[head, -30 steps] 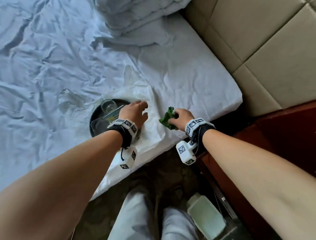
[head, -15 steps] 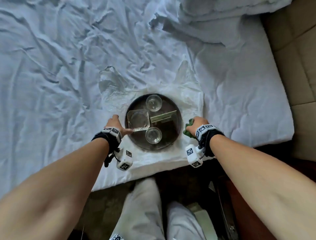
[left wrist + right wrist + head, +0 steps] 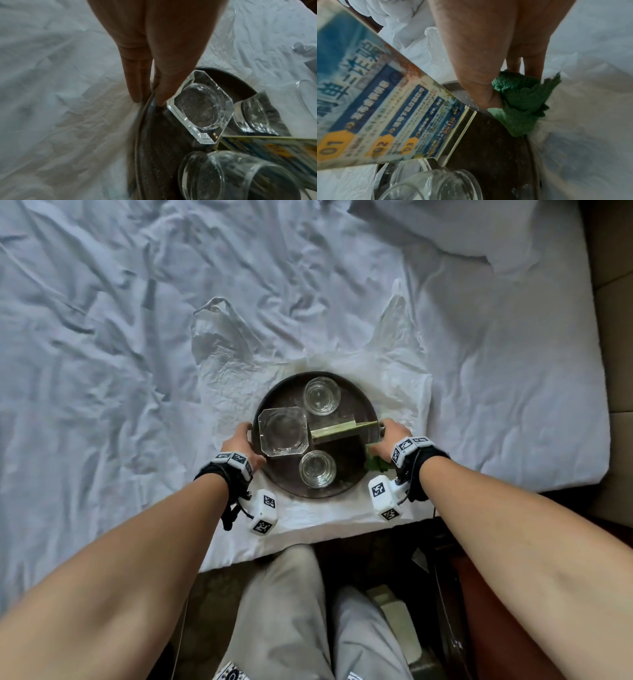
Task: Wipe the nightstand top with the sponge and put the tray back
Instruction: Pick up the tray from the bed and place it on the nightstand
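Observation:
A round dark tray (image 3: 283, 478) lies on a plastic bag on the bed, near the mattress edge. It carries two round glasses (image 3: 322, 395), a square glass ashtray (image 3: 283, 431) and a printed card stand (image 3: 339, 429). My left hand (image 3: 244, 436) grips the tray's left rim (image 3: 137, 142), thumb inside by the ashtray (image 3: 200, 106) and fingers (image 3: 135, 86) outside. My right hand (image 3: 387, 430) pinches the right rim (image 3: 529, 148) with a crumpled green sponge (image 3: 518, 105) held between thumb and fingers. The sponge (image 3: 376, 464) drapes over the rim beside the card (image 3: 385, 108).
A crinkled clear plastic bag (image 3: 233, 361) spreads under the tray on the rumpled white sheet (image 3: 102, 337). A pillow (image 3: 479, 231) lies at the back right, against a padded headboard (image 3: 616, 344). The reddish nightstand (image 3: 479, 611) stands at the lower right, beside my legs (image 3: 284, 611).
My left hand has moved from over the tray to its left rim. My right hand has carried the sponge left to the right rim. The view now centres on the tray.

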`<state>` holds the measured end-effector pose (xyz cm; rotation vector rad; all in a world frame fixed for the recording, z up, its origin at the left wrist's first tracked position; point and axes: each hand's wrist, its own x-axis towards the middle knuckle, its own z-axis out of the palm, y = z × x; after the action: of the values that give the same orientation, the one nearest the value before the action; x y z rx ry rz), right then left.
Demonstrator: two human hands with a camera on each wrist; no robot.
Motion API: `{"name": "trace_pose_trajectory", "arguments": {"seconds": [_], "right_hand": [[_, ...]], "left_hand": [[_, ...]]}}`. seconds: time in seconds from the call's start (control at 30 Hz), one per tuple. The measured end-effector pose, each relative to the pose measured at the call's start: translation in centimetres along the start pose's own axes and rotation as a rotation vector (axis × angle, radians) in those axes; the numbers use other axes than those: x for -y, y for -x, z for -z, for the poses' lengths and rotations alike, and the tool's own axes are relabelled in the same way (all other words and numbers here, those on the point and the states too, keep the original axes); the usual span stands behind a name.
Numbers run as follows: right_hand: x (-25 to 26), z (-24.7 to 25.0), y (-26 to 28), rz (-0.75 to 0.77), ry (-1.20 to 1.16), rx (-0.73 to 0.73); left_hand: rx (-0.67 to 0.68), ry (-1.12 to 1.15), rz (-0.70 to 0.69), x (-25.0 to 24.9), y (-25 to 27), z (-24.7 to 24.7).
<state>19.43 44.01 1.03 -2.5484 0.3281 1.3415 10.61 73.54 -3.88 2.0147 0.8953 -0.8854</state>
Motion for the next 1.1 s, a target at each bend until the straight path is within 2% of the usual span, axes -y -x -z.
{"name": "trace_pose_trajectory", "arguments": {"seconds": [0.17, 0.4, 0.67, 0.77, 0.93, 1.1], "right_hand": [[0.3, 0.4, -1.4, -0.031, 0.014, 0.057], [-1.1, 0.5, -1.8, -0.056, -0.084, 0.096], [-3.8, 2.2, 4.6, -0.065, -0.312, 0.023], [-5.9, 3.4, 7.8, -0.087, -0.366, -0.021], [-11.0, 5.3, 13.7, -0.111, -0.485, -0.082], [-18.4, 5.9, 18.6, -0.167, -0.582, -0.125]], "left_hand": [[0.011, -0.037, 0.016, 0.2, -0.9, -0.3], [0.05, -0.063, 0.028, -0.6, -0.8, 0.7], [0.068, -0.18, -0.041, -5.2, 2.4, 2.8], [0.097, -0.238, -0.082, -8.3, 5.3, 3.0], [0.134, -0.294, -0.194, -13.4, 11.0, 1.6], [0.15, -0.529, -0.335, -18.1, 15.1, -2.1]]}}
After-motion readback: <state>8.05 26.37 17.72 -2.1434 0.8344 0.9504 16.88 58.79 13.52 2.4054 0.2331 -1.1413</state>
